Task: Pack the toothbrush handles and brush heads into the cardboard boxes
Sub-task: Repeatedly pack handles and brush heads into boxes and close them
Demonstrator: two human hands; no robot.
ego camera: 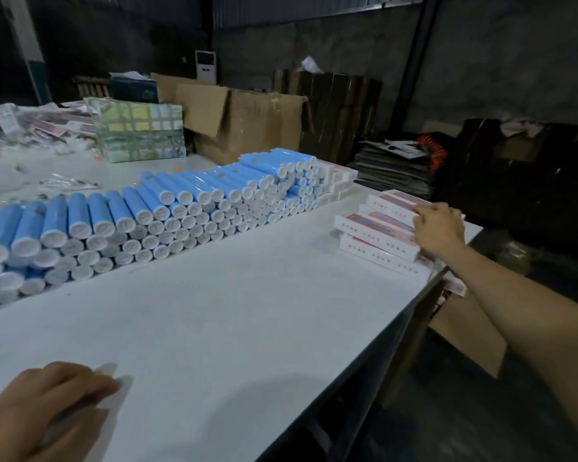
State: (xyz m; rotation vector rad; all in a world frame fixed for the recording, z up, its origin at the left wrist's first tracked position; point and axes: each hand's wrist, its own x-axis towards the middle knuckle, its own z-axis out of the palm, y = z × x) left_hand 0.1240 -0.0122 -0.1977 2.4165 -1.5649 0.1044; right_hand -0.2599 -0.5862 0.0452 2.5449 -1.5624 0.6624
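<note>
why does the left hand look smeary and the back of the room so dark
Head view: the left hand near the bottom edge is motion-blurred, fingertips ghosted; light falls on the white table and blue tubes, leaving the background dim; wide-angle bending curves the table edge.

White floor-standing air conditioner by the dark back wall, flattened dark sheets stacked beyond the table.

Stacked tubes across table rear, flat boxes at right edge — cartons behind.
</note>
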